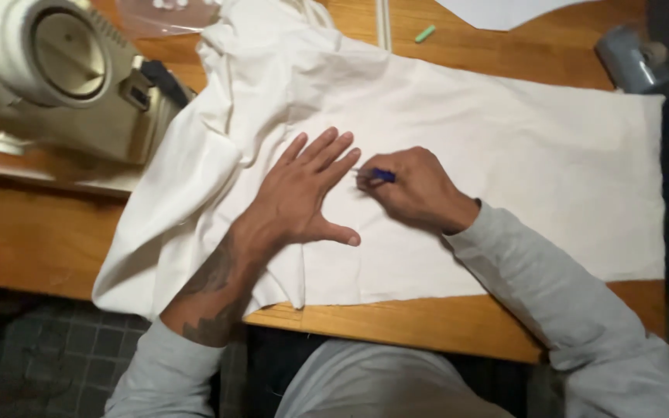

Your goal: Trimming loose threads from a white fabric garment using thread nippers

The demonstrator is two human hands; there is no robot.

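Head view: left hand (303,197) open, fingers spread flat on the white cloth (505,170), pinning it smooth. Right hand (416,190), just right of it, grips a blue pen (381,176), tip on the cloth. Cloth covers the worktop (32,232); sewing machine (63,77) at cloth's left.

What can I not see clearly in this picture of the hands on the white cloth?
Head view only:
- The tip of the blue pen is hidden by the right hand, so any mark is unseen.
- The cloth under the flat left hand is covered.
- The sewing machine is cut off by the left and top edges.
- The grey object is blurred.
- The small green thing is too small to identify.
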